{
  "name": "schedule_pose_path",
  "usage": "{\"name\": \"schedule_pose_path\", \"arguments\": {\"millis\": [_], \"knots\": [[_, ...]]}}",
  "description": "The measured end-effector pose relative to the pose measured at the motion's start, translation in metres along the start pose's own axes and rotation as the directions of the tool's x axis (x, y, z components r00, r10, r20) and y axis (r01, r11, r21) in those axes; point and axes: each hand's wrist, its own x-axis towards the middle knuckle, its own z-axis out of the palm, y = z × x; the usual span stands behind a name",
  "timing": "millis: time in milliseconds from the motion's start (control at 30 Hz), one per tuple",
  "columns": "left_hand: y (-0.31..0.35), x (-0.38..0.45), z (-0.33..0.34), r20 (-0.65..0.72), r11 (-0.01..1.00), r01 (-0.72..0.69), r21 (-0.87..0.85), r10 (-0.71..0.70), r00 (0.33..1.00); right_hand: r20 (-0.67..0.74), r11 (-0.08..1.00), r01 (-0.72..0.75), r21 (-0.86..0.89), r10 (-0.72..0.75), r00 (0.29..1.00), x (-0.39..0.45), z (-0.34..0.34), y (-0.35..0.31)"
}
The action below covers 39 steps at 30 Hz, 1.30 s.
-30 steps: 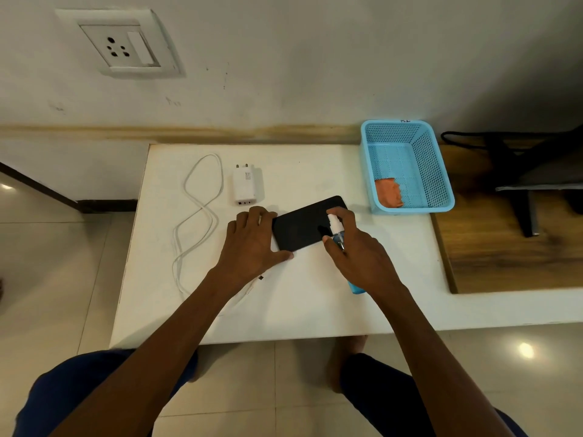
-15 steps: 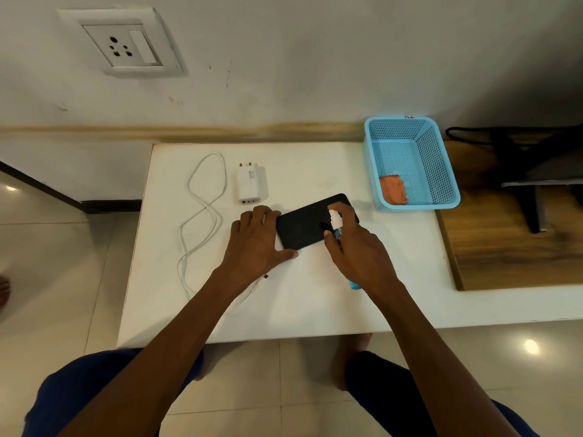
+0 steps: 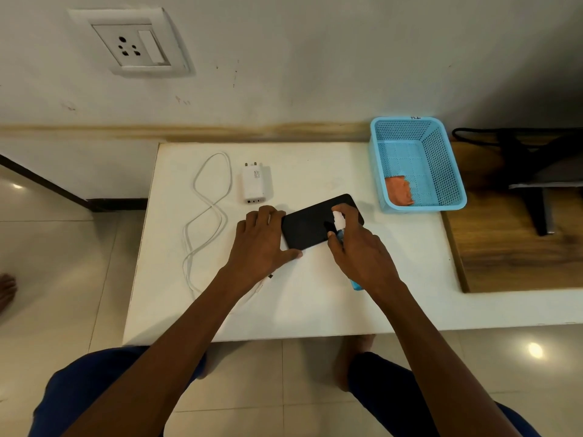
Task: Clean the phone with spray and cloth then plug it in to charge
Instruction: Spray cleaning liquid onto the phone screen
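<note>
A black phone lies flat on the white table, angled up to the right. My left hand rests on its left end, fingers spread over the edge and thumb along its near side. My right hand is closed around a small blue spray bottle with a white nozzle held over the phone's right half; the bottle's blue base shows below my wrist. An orange cloth lies in the blue basket.
A white charger adapter and a looped white cable lie left of the phone. A wall socket is up on the wall at left. A wooden surface with a dark stand adjoins the table on the right.
Both hands keep their hold. The spray nozzle has shifted slightly over the phone's right half. The view has drifted a little.
</note>
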Motion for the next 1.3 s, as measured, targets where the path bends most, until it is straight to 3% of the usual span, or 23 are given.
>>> {"name": "schedule_pose_path", "arguments": {"millis": [400, 833, 1300], "knots": [[0.001, 0.0, -0.001, 0.012, 1.0, 0.01, -0.011, -0.01, 1.0, -0.028, 1.0, 0.02, 0.015, -0.02, 0.999, 0.0, -0.012, 0.006], [0.003, 0.002, -0.001, 0.017, 0.999, 0.021, -0.046, -0.02, 1.0, -0.053, 0.995, -0.099, -0.019, 0.098, 0.994, 0.004, -0.027, 0.031], [0.005, 0.003, 0.002, 0.0, 0.999, 0.02, -0.036, -0.02, 1.0, -0.063, 0.995, -0.102, 0.005, 0.102, 0.993, 0.005, -0.022, 0.032]]}}
